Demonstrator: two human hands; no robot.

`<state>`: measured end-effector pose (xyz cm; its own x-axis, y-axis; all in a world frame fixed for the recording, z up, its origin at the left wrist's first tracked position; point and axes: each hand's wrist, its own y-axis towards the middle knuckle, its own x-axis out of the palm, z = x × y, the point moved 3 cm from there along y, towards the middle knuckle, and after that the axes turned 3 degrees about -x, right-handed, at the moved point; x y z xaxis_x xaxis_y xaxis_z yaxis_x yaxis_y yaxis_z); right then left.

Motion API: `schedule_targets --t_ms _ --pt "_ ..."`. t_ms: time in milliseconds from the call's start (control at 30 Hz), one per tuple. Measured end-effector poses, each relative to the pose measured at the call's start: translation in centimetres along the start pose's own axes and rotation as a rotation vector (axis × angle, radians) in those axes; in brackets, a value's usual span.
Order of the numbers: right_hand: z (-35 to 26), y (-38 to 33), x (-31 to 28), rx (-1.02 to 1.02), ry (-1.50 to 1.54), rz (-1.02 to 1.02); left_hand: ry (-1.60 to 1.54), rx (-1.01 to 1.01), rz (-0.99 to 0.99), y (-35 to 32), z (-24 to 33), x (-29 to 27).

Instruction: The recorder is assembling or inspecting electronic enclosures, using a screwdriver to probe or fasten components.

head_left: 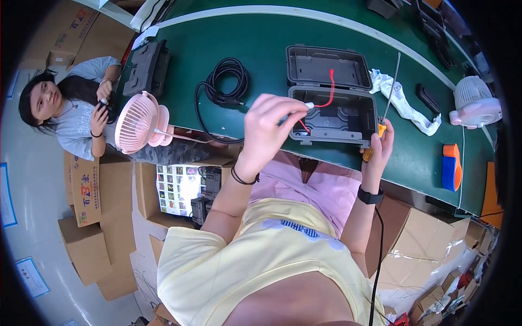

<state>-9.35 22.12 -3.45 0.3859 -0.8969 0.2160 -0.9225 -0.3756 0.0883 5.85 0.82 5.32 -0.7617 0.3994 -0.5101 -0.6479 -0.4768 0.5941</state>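
Observation:
An open dark grey plastic case lies on the green table, its lid folded back on the far side. Over its left part my left hand is closed in a pinch on a thin red wire. A small white piece shows at the fingertips, and the wire curves up from there to a red end. At the case's near right corner, my right hand is wrapped round a screwdriver. Its shaft points up and away, and its orange-yellow handle is partly hidden by the fingers.
Left of the case lies a coiled black cable, near a pink fan and another dark case. A co-worker sits at the left. Rightward are a white plastic bag, an orange-blue tape roll and a second fan.

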Motion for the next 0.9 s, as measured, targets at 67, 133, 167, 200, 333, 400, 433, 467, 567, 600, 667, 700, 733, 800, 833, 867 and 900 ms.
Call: schedule_targets --t_ms 67,133,167,200,333,400,433,467,567,600,667,700,733,800,833,867,900 --pt "-0.1 0.0 0.0 0.018 0.026 0.002 0.084 0.146 -0.163 0.1 0.8 0.3" --pt "0.0 0.0 -0.2 0.006 0.028 -0.002 0.103 0.136 -0.225 -0.1 2.6 1.4" --pt "0.1 0.1 -0.1 0.0 0.03 -0.009 0.074 0.128 -0.35 -0.4 3.1 2.0" --pt "0.3 0.2 -0.1 -0.007 0.032 -0.009 0.169 0.145 -0.398 -0.9 3.5 2.6" --pt "0.3 0.3 -0.2 -0.02 0.033 -0.036 0.455 0.202 -0.434 -2.5 3.7 4.0" --pt "0.1 0.4 -0.3 0.002 0.043 -0.041 0.552 0.273 -0.361 -3.2 2.8 4.0" --pt "0.1 0.5 -0.6 0.039 0.079 -0.042 0.532 0.247 -0.377 -3.3 2.5 3.6" --pt "0.2 0.7 -0.8 0.075 0.114 -0.044 0.512 0.221 -0.394 -3.6 2.4 3.3" --pt "0.0 1.2 -0.5 -0.06 0.233 -0.054 0.448 0.257 -0.331 -5.6 2.4 2.3" --pt "-0.5 1.3 -0.4 -0.083 0.186 -0.024 0.437 0.253 -0.298 -6.3 2.5 2.1" --pt "-1.0 1.5 -0.5 -0.116 0.146 0.062 0.401 0.275 -0.257 -7.4 2.5 1.9" --pt "-1.1 1.9 -0.8 -0.105 0.079 0.076 0.417 0.272 -0.259 -7.9 2.2 1.7" --pt "-1.5 2.1 -0.7 -0.08 0.099 0.051 0.41 0.273 -0.262 -8.0 2.1 1.5" --pt "-2.8 2.3 -0.1 -0.057 0.096 0.007 0.424 0.297 -0.267 -8.4 1.9 1.2" --pt "-3.2 2.7 0.2 -0.065 0.042 -0.021 0.419 0.291 -0.287 -8.4 1.8 1.1" --pt "-3.7 3.1 0.8 -0.07 -0.01 -0.052 0.422 0.284 -0.289 -8.3 1.9 1.0" --pt "-4.3 3.4 1.5 -0.057 0.014 -0.059 0.426 0.277 -0.291 -8.0 2.1 0.9"
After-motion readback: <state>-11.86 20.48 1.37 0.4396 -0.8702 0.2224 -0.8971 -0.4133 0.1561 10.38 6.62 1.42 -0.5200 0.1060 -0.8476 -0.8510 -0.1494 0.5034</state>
